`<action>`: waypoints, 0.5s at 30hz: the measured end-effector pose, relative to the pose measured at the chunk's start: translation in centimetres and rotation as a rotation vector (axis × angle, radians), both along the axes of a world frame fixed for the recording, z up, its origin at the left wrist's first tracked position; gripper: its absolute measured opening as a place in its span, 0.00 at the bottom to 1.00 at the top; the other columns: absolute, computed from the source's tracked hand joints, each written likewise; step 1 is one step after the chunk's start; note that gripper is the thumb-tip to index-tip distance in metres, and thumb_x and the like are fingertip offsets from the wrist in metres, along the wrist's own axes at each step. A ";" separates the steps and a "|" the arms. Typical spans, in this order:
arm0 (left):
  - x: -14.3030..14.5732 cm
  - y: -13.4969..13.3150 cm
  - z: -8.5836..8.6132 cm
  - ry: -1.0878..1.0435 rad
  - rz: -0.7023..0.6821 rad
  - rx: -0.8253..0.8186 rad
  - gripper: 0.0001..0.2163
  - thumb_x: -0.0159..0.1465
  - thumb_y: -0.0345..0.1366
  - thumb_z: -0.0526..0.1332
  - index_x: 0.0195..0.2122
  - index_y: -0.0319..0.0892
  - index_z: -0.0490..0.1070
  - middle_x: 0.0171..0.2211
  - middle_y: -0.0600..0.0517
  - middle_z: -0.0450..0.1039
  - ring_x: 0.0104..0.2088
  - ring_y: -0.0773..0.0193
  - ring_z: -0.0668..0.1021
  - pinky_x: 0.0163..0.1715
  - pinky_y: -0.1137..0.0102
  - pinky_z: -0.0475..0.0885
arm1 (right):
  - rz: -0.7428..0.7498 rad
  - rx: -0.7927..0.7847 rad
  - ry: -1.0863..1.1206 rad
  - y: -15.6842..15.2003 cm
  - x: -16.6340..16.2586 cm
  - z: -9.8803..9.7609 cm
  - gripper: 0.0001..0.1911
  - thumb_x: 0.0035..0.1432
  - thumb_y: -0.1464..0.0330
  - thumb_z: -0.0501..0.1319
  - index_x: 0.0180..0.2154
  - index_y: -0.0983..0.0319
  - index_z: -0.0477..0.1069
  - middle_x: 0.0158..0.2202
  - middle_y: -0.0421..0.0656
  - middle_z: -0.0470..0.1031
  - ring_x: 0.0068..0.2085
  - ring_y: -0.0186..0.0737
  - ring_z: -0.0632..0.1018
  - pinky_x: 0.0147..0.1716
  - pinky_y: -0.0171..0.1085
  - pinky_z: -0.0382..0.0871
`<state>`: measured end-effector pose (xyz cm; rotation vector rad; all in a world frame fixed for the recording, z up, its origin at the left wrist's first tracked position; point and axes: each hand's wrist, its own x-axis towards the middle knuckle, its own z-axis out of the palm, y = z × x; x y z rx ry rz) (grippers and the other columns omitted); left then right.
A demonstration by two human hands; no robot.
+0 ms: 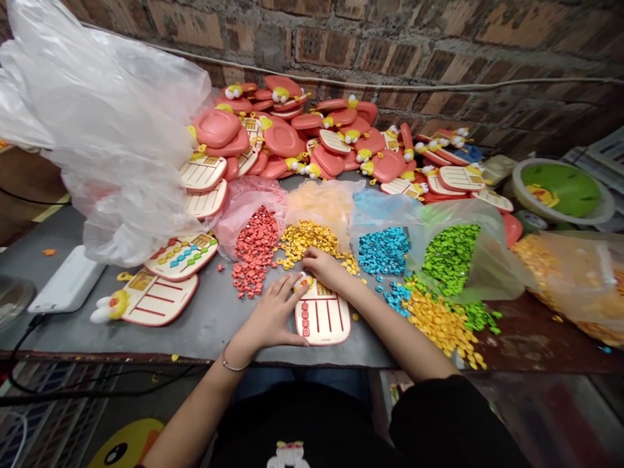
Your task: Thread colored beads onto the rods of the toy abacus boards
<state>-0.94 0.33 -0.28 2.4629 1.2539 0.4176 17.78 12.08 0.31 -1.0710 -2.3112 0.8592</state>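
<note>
In front of me lies a cream board (331, 318) with a red rim, dark slots and a yellow-and-white animal head. A column of red beads (305, 318) fills its leftmost slot. My left hand (275, 315) rests along the board's left side, fingers spread beside the animal head and thumb near the lower left edge. Beyond the board, my right hand (322, 265) reaches to the yellow bead pile (309, 237), its fingers bent together at the pile's near edge. Whatever is between those fingertips is hidden.
Red beads (256, 250), blue beads (385, 250) and green beads (451, 260) spill from plastic bags. Loose yellow pieces (441, 325) lie right. Stacked red-backed boards (283, 140) line the brick wall. At left are a filled board (182, 255), a white power bank (67, 279) and a plastic bag (127, 123).
</note>
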 end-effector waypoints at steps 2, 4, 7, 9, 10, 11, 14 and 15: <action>-0.1 0.0 0.0 0.002 -0.011 0.004 0.49 0.50 0.66 0.63 0.68 0.47 0.51 0.69 0.42 0.44 0.66 0.40 0.53 0.62 0.49 0.53 | 0.008 0.104 0.063 -0.4 1.7 0.4 0.08 0.61 0.73 0.56 0.33 0.62 0.74 0.39 0.45 0.72 0.40 0.39 0.74 0.41 0.37 0.69; -0.1 0.0 0.0 -0.001 -0.019 0.001 0.47 0.50 0.67 0.62 0.67 0.48 0.54 0.69 0.43 0.43 0.66 0.39 0.52 0.62 0.48 0.53 | -0.036 0.172 0.115 -1.4 4.0 1.0 0.08 0.63 0.72 0.56 0.36 0.61 0.75 0.40 0.46 0.72 0.42 0.41 0.75 0.43 0.39 0.70; -0.1 0.0 -0.1 0.003 -0.012 -0.005 0.47 0.49 0.67 0.62 0.66 0.49 0.55 0.69 0.43 0.42 0.66 0.39 0.52 0.62 0.47 0.53 | -0.114 0.200 0.114 -3.5 7.2 1.7 0.07 0.64 0.69 0.58 0.41 0.60 0.74 0.39 0.46 0.75 0.41 0.43 0.76 0.41 0.41 0.70; -0.1 0.0 -0.2 0.011 -0.009 -0.004 0.47 0.50 0.68 0.61 0.66 0.49 0.56 0.69 0.44 0.42 0.66 0.39 0.52 0.62 0.48 0.52 | -0.131 0.230 0.076 -4.8 8.2 1.5 0.06 0.64 0.68 0.59 0.40 0.59 0.74 0.37 0.45 0.76 0.40 0.44 0.76 0.41 0.42 0.70; -0.1 0.0 -0.3 0.014 -0.011 -0.002 0.47 0.50 0.68 0.61 0.66 0.49 0.56 0.69 0.44 0.42 0.66 0.39 0.52 0.62 0.48 0.52 | -0.126 0.252 0.046 -5.4 8.4 1.2 0.05 0.64 0.67 0.59 0.39 0.59 0.74 0.36 0.46 0.76 0.40 0.45 0.75 0.41 0.43 0.70; -0.1 0.0 -0.3 0.016 -0.016 0.000 0.47 0.50 0.68 0.61 0.66 0.49 0.56 0.70 0.44 0.41 0.66 0.39 0.52 0.62 0.48 0.52 | -0.121 0.274 0.014 -5.8 8.4 0.7 0.06 0.64 0.67 0.59 0.37 0.60 0.74 0.35 0.46 0.76 0.38 0.45 0.75 0.40 0.43 0.69; -0.1 0.0 -0.4 0.021 -0.019 0.013 0.46 0.50 0.68 0.60 0.66 0.47 0.57 0.69 0.43 0.43 0.66 0.40 0.52 0.62 0.49 0.52 | -0.123 0.322 -0.054 -6.3 7.6 -0.7 0.09 0.65 0.68 0.57 0.35 0.60 0.75 0.31 0.46 0.75 0.36 0.45 0.73 0.37 0.42 0.69; -0.1 0.0 -0.4 0.024 -0.015 0.020 0.46 0.50 0.68 0.60 0.65 0.47 0.57 0.69 0.42 0.44 0.66 0.40 0.52 0.62 0.49 0.52 | -0.128 0.324 -0.060 -6.4 7.4 -1.0 0.09 0.65 0.68 0.57 0.36 0.60 0.75 0.31 0.46 0.75 0.36 0.45 0.74 0.36 0.42 0.69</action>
